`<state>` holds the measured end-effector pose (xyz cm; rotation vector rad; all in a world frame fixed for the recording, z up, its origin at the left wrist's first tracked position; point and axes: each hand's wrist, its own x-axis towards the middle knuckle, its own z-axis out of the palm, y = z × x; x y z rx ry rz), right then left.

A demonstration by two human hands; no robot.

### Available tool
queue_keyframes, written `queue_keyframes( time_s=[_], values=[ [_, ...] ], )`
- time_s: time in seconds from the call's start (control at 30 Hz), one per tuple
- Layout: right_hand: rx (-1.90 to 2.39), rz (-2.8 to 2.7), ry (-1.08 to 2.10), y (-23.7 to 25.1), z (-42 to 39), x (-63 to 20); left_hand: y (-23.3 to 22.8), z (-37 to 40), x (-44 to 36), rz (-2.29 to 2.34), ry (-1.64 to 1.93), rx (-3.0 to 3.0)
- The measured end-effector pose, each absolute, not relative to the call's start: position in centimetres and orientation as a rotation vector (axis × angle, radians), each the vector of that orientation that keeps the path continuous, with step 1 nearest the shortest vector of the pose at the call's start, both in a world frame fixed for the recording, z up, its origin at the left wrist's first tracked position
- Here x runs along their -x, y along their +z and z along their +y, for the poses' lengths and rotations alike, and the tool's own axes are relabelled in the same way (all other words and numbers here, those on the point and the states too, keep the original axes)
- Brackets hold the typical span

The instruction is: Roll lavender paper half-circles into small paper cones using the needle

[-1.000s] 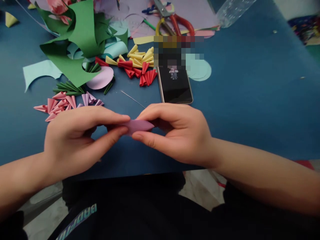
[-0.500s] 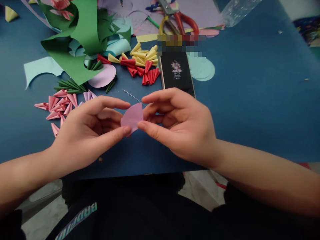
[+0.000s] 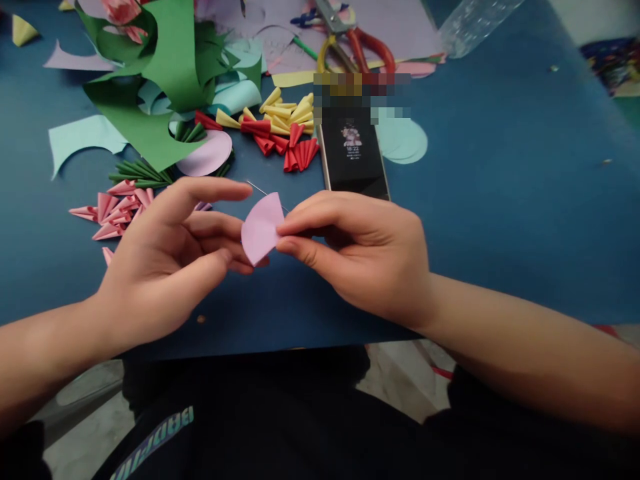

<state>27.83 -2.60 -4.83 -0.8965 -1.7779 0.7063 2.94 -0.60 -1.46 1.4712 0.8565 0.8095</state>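
Between thumb and forefinger, my right hand (image 3: 365,257) pinches the pointed corner of a folded lilac paper wedge (image 3: 262,228), whose curved edge faces left. My left hand (image 3: 170,257) is open beside it, thumb and forefinger spread apart, with the lower fingers behind the paper; whether they touch it I cannot tell. Just beyond the wedge lies a thin needle (image 3: 257,189), partly hidden. Pink paper cones (image 3: 113,212) lie past my left hand, close to dark green rolled cones (image 3: 143,173). A round lilac paper disc (image 3: 206,153) rests near the green ones.
Red cones (image 3: 300,155) and yellow cones (image 3: 287,113) are heaped beyond my hands, beside a phone (image 3: 354,157). Pale blue discs (image 3: 410,143) lie to its right. Red-and-yellow-handled scissors (image 3: 345,40), green paper scraps (image 3: 170,60) and a clear plastic bottle (image 3: 477,27) stand farther back.
My left thumb and forefinger have let go of the lilac wedge and spread apart. My right forefinger has come down to pinch its corner against the thumb.
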Motion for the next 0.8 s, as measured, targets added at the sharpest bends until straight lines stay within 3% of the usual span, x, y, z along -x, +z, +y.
queue_keyframes(
  time_s=[0.33, 0.53, 0.8],
  values=[
    [0.877, -1.829, 0.685, -4.8, -2.5, -27.8, -1.6, -0.3, -3.1, 0.992, 0.806, -1.842],
    [0.880, -1.785, 0.761, -5.0, -2.6, -27.6, -2.0, -0.6, -3.3, 1.014, 0.800, -1.751],
    [0.983, -1.571, 1.082, -4.8, -2.9, -27.1, -2.7, -0.4, -3.0, 0.872, 0.821, -2.114]
  ],
)
